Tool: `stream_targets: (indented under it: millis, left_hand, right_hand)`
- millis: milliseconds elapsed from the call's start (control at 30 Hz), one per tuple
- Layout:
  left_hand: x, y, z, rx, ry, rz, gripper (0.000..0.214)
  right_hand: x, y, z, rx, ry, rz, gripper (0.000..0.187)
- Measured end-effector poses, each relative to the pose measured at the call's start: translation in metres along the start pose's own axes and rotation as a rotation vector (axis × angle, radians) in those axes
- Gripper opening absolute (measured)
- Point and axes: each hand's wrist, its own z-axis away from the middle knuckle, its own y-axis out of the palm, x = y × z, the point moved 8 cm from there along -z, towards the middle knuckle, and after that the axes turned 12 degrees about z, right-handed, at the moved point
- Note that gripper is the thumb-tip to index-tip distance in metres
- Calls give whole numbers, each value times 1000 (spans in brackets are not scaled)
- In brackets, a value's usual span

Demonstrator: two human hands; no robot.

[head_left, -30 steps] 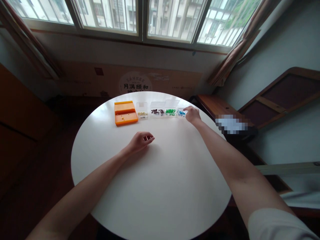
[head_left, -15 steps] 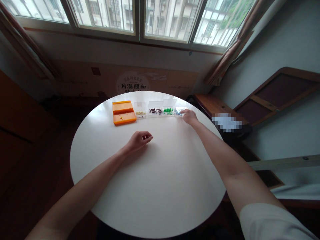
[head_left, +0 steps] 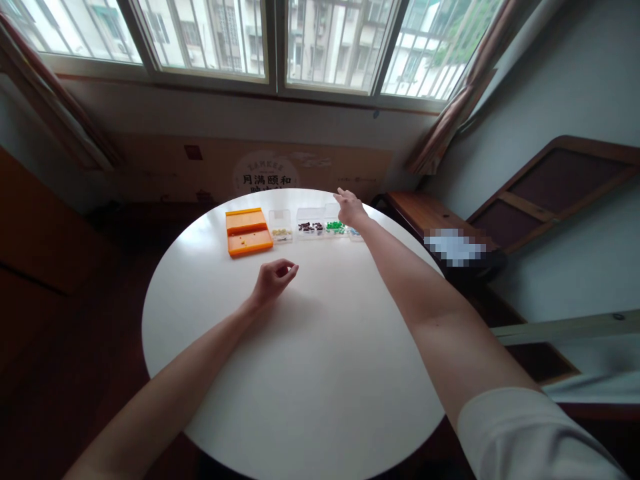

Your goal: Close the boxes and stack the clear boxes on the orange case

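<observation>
Tabletop [head_left: 320, 380], white, glossy and rounded, is spreading beneath the bare right hand [head_left: 351, 209] and the bare left hand [head_left: 273, 280]. The right hand is hanging near the far edge, fingers slightly apart; whether it is touching anything, I cannot tell. The left is curling narrow; I cannot tell whether it is holding something. Beyond it, an orange plastic tray [head_left: 243, 221] is lying. Clear plastic boxes [head_left: 280, 217] are standing from there to the right hand, bearing pale-yellow pieces [head_left: 283, 233], dark-brown pieces [head_left: 310, 227] and, nearest that hand, green pieces [head_left: 335, 227].
</observation>
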Motion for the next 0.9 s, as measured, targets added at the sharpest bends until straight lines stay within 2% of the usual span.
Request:
stream_targets:
  millis: [133, 333, 567, 733, 900]
  left_hand:
    - [0, 6, 0, 62, -2, -13, 31]
    - [-2, 11, 1, 126, 19, -48, 31]
    - [-1, 13, 1, 149, 26, -49, 30]
    - [1, 14, 0, 161, 15, -58, 30]
    - [3, 17, 0, 186, 10, -71, 31]
  right_hand:
    - [4, 5, -2, 67, -18, 88, 69]
    - [0, 15, 25, 80, -17, 118, 44]
    - [12, 35, 56, 113, -90, 129, 37]
    - [10, 38, 64, 99, 1, 97, 41]
    - [20, 26, 52, 99, 70, 86, 37]
